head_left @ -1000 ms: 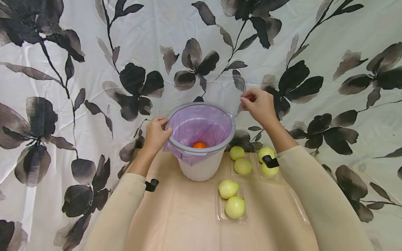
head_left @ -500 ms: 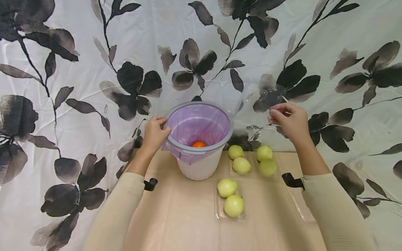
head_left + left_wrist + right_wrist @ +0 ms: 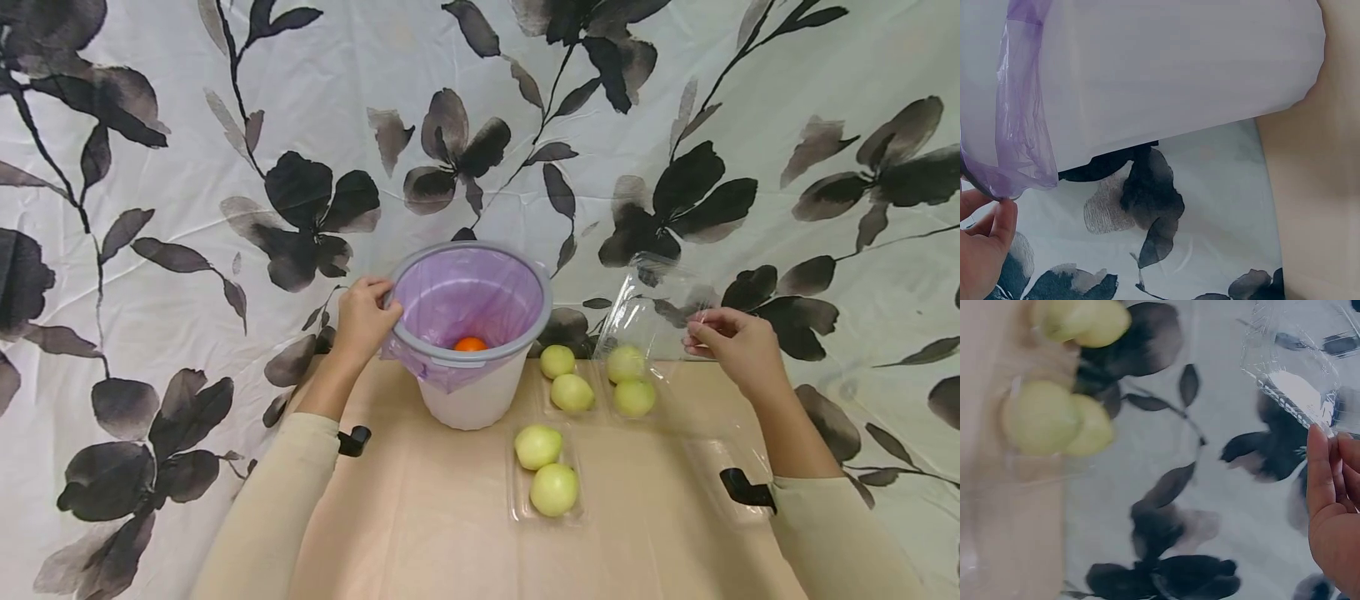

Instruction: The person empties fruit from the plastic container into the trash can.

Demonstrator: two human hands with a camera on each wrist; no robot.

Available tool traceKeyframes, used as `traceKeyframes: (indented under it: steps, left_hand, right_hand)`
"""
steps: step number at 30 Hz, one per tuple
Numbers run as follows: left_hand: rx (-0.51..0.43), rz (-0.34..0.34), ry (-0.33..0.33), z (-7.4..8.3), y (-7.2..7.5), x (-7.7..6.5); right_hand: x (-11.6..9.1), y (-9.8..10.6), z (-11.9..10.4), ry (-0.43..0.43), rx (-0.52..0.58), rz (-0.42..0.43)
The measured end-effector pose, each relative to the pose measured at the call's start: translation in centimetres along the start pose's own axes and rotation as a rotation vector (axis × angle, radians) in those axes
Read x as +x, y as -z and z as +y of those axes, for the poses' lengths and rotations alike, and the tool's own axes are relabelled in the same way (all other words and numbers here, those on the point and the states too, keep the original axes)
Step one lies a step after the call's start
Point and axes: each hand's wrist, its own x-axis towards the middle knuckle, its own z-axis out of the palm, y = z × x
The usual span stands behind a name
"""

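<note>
My left hand [image 3: 363, 317] grips the grey rim of a white bin [image 3: 474, 407], lined with a purple bag [image 3: 468, 283]. An orange, round fruit [image 3: 470, 343] lies inside the liner. In the left wrist view, the thumb and fingers [image 3: 1004, 219] pinch the rim where the bag folds over it. My right hand [image 3: 738, 346] pinches a clear plastic container [image 3: 652, 304] by its edge, held up right of the bin. In the head view the container overlaps a pair of yellow-green fruits [image 3: 634, 398].
Another pair of yellow-green fruits [image 3: 572, 392] lies beside the bin, and a third pair [image 3: 554, 490] sits in a clear tray nearer the front. One more clear tray [image 3: 723, 467] is at the right, by the right forearm. A floral curtain [image 3: 450, 100] hangs behind the table.
My right hand has moved right and down from beside the bin, carrying the clear plastic container with it. My left hand has stayed on the rim.
</note>
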Motion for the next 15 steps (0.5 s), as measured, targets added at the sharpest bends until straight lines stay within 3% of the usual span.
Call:
traceKeyframes:
  steps: [9,15]
  left_hand:
    - [-0.001,-0.025,0.008,0.2,0.3,-0.4]
    - [-0.006,-0.024,0.001,0.5,0.5,-0.6]
  right_hand:
    - [-2.0,-0.2,5.7,-0.113,-0.075,-0.211]
    - [-2.9,-0.1,7.7,-0.15,-0.087,-0.284]
